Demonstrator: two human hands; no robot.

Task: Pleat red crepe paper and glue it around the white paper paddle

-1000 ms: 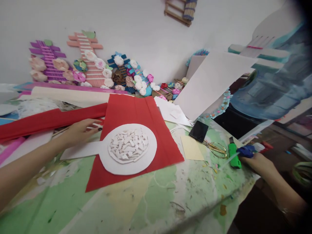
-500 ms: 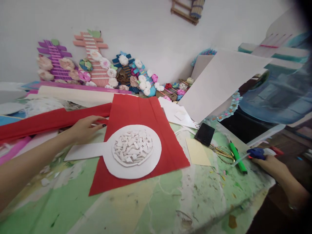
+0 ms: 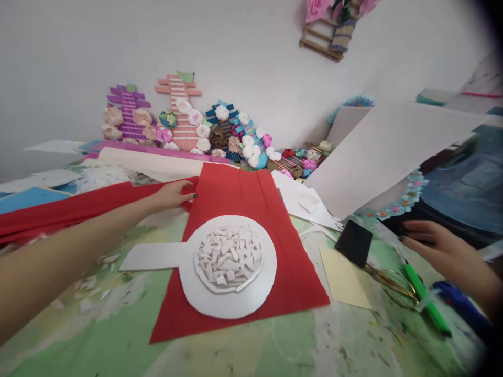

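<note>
A white guitar-like cutout (image 3: pixel 184 280), a round body with a straight neck pointing left, lies on a red sheet (image 3: pixel 236 191). White chips (image 3: pixel 230 256) fill a raised ring on the body. My left hand (image 3: pixel 175 195) reaches to the sheet's upper left edge beside a folded red strip (image 3: pixel 113 203), thumb and finger apart. My right hand (image 3: pixel 442 246) hovers at the right, fingers apart and holding nothing. Below it lie a blue glue gun (image 3: pixel 459 302), a green marker (image 3: pixel 428 303) and gold-handled scissors (image 3: pixel 393 285).
A black phone (image 3: pixel 354 243) and a pale yellow paper (image 3: pixel 343 277) lie right of the red sheet. A large white board (image 3: pixel 389 146) leans behind them. Decorated guitar shapes (image 3: pixel 181 118) stand along the wall. White scraps (image 3: pixel 88 293) litter the green tablecloth at left.
My right hand has let go of the glue gun, which now lies on the table, and has moved up from it. The view has shifted; my left hand stays near the red sheet's edge.
</note>
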